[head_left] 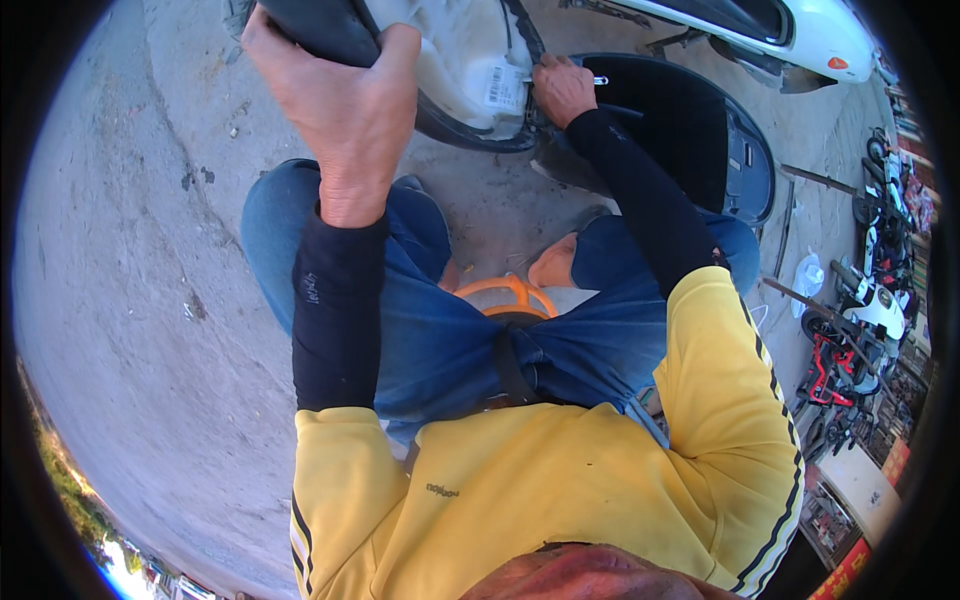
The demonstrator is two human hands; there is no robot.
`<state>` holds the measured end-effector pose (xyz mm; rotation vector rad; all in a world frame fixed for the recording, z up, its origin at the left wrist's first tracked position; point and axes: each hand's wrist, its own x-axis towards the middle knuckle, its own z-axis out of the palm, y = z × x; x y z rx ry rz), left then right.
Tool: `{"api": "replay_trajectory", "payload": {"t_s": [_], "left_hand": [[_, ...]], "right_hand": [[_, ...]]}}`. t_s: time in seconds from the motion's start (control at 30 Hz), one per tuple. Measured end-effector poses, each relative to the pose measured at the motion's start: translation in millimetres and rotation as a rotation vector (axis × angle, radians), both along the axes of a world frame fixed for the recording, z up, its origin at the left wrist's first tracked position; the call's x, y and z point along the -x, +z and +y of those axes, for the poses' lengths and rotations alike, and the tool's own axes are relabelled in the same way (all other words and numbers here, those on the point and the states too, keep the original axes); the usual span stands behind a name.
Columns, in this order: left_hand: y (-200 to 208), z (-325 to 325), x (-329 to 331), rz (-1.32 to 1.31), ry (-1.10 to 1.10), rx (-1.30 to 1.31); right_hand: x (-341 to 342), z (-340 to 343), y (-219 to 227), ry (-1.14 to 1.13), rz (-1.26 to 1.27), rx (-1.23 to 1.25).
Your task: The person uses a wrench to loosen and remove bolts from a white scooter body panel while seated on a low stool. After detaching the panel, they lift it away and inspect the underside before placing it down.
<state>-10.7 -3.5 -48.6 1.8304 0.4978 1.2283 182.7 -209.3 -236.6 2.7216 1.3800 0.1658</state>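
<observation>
My left hand [345, 110] is wrapped round the black edge of a scooter seat [318, 28], thumb over the near side. The seat is tipped up, so its pale underside [455, 65] shows, with a white printed label [505, 88] near the hinge end. My right hand [565, 90] is closed at that end, beside the rim of the black under-seat storage box [745, 150]. From its right side pokes the shiny end of a slim silver metal tool [601, 81]; most of the tool is hidden by my fingers, and its exact kind does not show.
I sit with knees apart over an orange-framed low stool [520, 290]. A white scooter [830, 40] stands at the upper right. Further right are several parked motorbikes [870, 310] and a white bag-like thing [808, 275]. Grey concrete ground [130, 250] spreads to the left.
</observation>
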Motion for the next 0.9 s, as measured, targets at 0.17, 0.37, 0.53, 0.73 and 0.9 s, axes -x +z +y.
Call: {"api": "replay_trajectory", "payload": {"t_s": [0.17, 0.37, 0.53, 0.73, 0.9], "left_hand": [[-4, 3, -2, -0.005, -0.002, -0.034], [-4, 1, -1, -0.049, -0.001, 0.002], [-2, 0, -3, -0.058, -0.134, 0.098], [1, -13, -17, -0.094, -0.029, -0.072], [19, -48, -22, -0.055, -0.031, -0.178]], "right_hand": [[0, -5, 7, -0.007, 0.004, 0.053], [3, -51, 70, -0.081, 0.033, -0.184], [-12, -114, 67, -0.325, 0.161, 0.054], [26, -103, 74, -0.45, 0.604, -0.14], [74, -97, 66, -0.273, 0.484, -0.03]]}}
